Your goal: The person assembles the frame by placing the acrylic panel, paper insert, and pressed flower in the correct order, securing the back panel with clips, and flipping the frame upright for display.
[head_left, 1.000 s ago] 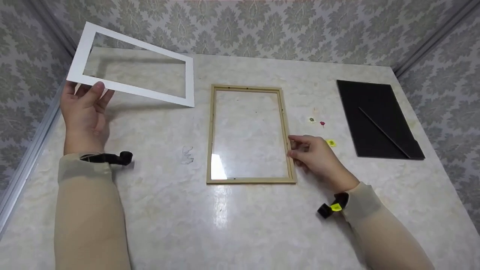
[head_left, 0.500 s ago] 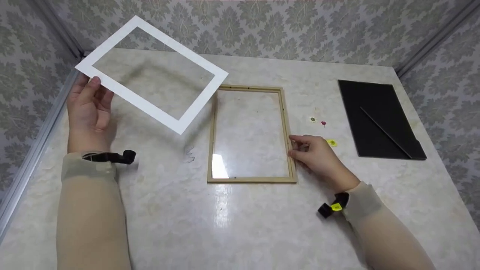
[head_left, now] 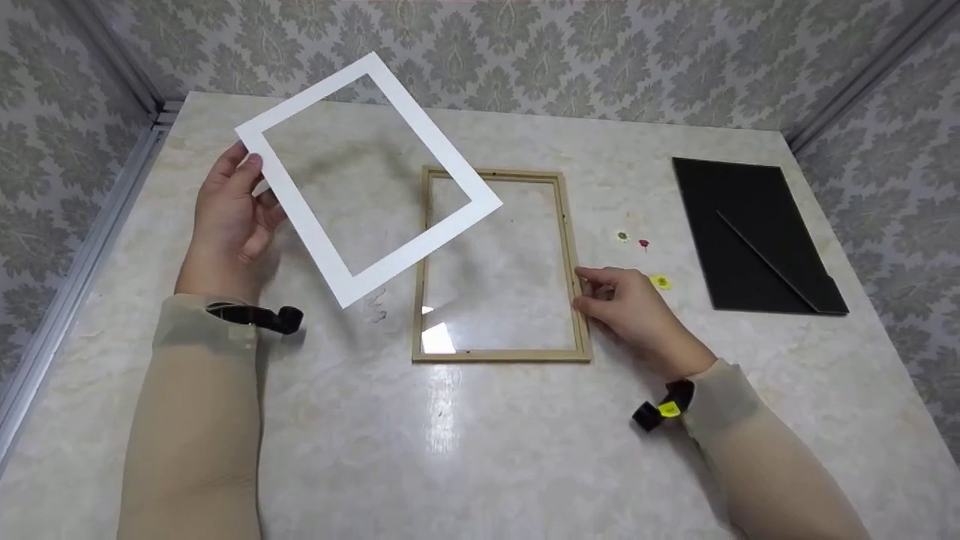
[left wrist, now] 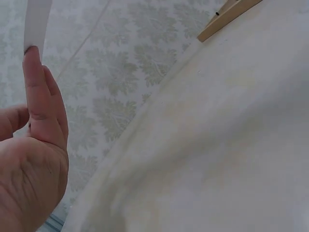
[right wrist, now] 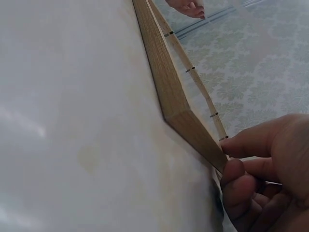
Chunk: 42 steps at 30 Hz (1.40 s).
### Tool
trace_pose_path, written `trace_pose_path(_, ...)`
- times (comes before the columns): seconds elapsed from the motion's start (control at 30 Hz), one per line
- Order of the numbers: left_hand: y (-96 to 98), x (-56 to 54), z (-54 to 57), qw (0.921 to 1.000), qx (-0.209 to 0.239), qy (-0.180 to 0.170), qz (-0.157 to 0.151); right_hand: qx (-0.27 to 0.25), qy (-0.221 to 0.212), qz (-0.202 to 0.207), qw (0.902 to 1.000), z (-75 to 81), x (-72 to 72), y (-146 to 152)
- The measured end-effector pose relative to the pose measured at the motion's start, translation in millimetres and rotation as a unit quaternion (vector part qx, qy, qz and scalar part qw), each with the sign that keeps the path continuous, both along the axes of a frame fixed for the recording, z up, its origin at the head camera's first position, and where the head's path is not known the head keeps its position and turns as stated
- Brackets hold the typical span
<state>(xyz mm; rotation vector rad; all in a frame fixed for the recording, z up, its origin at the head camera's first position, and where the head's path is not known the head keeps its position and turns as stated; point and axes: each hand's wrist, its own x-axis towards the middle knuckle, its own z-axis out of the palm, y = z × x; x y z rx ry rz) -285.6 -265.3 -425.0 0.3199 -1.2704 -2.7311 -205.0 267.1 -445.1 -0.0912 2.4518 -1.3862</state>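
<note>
My left hand [head_left: 231, 206] pinches a white picture mat [head_left: 300, 214] near one corner, thumb on top and fingers beneath. The mat is held tilted above the table, its near right part overlapping the frame in the head view. In the left wrist view, fingertips [left wrist: 33, 54] meet the mat's thin white strip [left wrist: 37, 24]. A light wooden picture frame [head_left: 501, 358] lies flat, with a clear pane [head_left: 502, 277] inside. My right hand [head_left: 626, 307] grips the right rail with thumb and forefinger; the right wrist view shows them at the wooden side [right wrist: 205, 140].
Right of the frame lie a small white flower [head_left: 622, 236], a red one [head_left: 643, 244] and a yellow one [head_left: 661, 282]. Farther right is a black backing board [head_left: 739, 191] with a stand leg [head_left: 769, 259]. A faint, thin outlined piece [head_left: 376, 306] lies left of the frame.
My left hand has moved right, carrying the mat and turning it clockwise, so it now partly covers the frame's upper left. The right hand stays at the frame's right rail.
</note>
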Motion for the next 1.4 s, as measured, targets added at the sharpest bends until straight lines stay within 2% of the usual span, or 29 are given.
trace_pose_path(0.13, 20.9, -0.3, 4.4, 0.9974, -0.069, -0.012, -0.016, 0.008, 0.010, 0.001, 0.9999, 0.3, -1.9, -1.6)
trace_pose_path(0.4, 50.8, 3.0, 5.4, 0.9863, -0.139, -0.031, -0.083, 0.013, 0.015, 0.001, 0.9998, -1.2, -3.2, -2.7)
trace_pose_path(0.63, 65.1, 4.8, 0.4, 0.9803, -0.151, -0.034, -0.123, 0.008, 0.011, 0.001, 0.9999, -0.9, -2.3, -1.3)
trace_pose_path(0.9, 76.4, 6.7, -5.2, 0.9674, -0.172, -0.050, -0.179, 0.011, 0.012, 0.003, 0.9999, -0.9, -1.8, -0.9)
trace_pose_path(1.23, 82.2, 9.7, -10.7, 0.9574, -0.199, -0.068, -0.198, 0.013, 0.028, 0.008, 0.9995, -2.0, 0.1, 1.2)
trace_pose_path(1.4, 83.2, 8.3, -11.7, 0.9610, -0.180, -0.075, -0.196, 0.019, 0.024, 0.006, 0.9995, -1.5, 0.0, 1.0)
